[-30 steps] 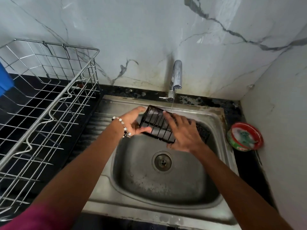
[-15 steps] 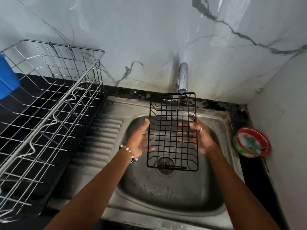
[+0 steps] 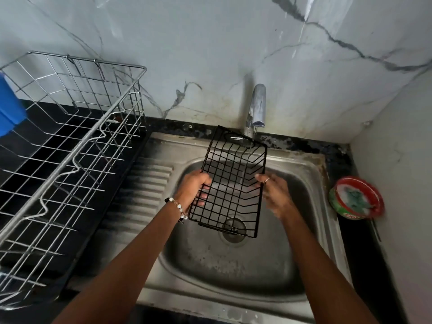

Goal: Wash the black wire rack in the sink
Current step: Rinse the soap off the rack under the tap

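The black wire rack hangs tilted over the steel sink, its far end under the thin stream from the tap. My left hand, with a bead bracelet at the wrist, grips the rack's left edge, fingers curled through the wires. My right hand, blurred and wearing a ring, touches the rack's right edge; whether its fingers curl round the wire is unclear. The drain shows through the rack's near end.
A large silver wire dish basket stands on the black counter at left, with a blue object at its far left. A red and green round tub with a green scrubber sits right of the sink. Marble walls close the back and right.
The rack has tilted so its far end leans right under the tap's stream. My left hand closed round the left edge; my right hand shifted to the right edge.
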A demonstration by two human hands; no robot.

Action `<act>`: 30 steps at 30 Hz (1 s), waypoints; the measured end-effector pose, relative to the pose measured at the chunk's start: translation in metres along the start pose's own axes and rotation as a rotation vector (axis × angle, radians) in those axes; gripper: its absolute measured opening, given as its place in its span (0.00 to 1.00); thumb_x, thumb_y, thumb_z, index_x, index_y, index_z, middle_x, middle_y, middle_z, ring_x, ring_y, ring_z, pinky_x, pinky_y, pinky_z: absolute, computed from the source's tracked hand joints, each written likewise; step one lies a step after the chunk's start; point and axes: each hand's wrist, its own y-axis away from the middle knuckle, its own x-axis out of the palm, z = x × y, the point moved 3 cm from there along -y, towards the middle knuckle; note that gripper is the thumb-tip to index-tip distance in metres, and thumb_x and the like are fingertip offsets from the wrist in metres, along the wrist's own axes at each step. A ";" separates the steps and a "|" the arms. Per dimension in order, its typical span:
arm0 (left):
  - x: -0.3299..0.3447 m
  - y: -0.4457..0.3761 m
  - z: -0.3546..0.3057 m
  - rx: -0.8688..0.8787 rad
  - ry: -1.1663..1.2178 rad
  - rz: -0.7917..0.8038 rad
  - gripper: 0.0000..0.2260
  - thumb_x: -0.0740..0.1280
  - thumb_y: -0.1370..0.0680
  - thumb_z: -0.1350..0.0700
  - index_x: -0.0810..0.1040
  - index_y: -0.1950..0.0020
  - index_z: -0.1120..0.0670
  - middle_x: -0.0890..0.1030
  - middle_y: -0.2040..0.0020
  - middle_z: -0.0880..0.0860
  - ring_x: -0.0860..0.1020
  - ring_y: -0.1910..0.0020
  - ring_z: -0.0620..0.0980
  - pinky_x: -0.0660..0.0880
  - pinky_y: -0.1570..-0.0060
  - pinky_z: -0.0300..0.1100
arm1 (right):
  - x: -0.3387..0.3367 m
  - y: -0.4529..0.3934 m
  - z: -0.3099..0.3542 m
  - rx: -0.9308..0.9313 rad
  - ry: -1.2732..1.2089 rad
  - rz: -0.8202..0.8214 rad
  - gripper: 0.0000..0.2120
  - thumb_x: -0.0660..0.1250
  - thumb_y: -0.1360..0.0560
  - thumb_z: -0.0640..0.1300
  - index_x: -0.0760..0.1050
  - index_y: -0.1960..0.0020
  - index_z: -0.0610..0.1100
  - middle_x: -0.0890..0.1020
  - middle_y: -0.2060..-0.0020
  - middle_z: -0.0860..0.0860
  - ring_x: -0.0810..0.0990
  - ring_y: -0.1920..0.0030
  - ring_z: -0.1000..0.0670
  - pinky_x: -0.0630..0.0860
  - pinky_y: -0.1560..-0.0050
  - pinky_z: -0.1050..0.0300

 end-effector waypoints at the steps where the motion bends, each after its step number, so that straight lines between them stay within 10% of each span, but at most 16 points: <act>1: -0.003 0.000 0.002 -0.006 0.005 -0.006 0.04 0.62 0.24 0.58 0.75 0.57 0.52 0.76 0.59 0.54 0.74 0.67 0.51 0.72 0.65 0.44 | 0.000 -0.001 0.007 -0.056 0.081 -0.105 0.15 0.69 0.26 0.42 0.76 0.40 0.42 0.81 0.48 0.49 0.78 0.48 0.51 0.77 0.49 0.56; 4: -0.005 0.002 0.010 -0.033 0.034 -0.002 0.06 0.61 0.22 0.58 0.75 0.57 0.51 0.78 0.58 0.54 0.76 0.63 0.53 0.75 0.59 0.48 | 0.004 0.005 0.035 -0.349 0.292 -0.407 0.13 0.69 0.26 0.36 0.78 0.42 0.44 0.80 0.48 0.50 0.77 0.50 0.55 0.76 0.41 0.57; 7: 0.003 0.007 0.017 -0.080 0.084 0.038 0.06 0.61 0.22 0.57 0.77 0.56 0.52 0.80 0.55 0.57 0.78 0.62 0.54 0.76 0.58 0.48 | 0.016 0.009 0.054 -0.589 0.349 -0.347 0.10 0.67 0.26 0.32 0.81 0.49 0.42 0.83 0.52 0.48 0.81 0.53 0.53 0.78 0.45 0.60; 12: 0.020 0.009 0.020 -0.125 0.109 0.092 0.07 0.60 0.22 0.59 0.76 0.57 0.53 0.80 0.53 0.58 0.78 0.60 0.56 0.76 0.58 0.48 | 0.021 0.001 0.059 -0.397 0.238 -0.116 0.19 0.58 0.25 0.24 0.77 0.59 0.45 0.81 0.59 0.49 0.82 0.54 0.48 0.80 0.50 0.56; 30: 0.046 -0.002 0.001 -0.064 0.029 0.197 0.06 0.61 0.22 0.59 0.75 0.56 0.49 0.80 0.53 0.55 0.77 0.61 0.52 0.74 0.56 0.44 | -0.005 -0.006 0.067 -0.461 0.450 -0.177 0.15 0.58 0.26 0.24 0.79 0.51 0.38 0.81 0.59 0.48 0.83 0.52 0.44 0.81 0.47 0.50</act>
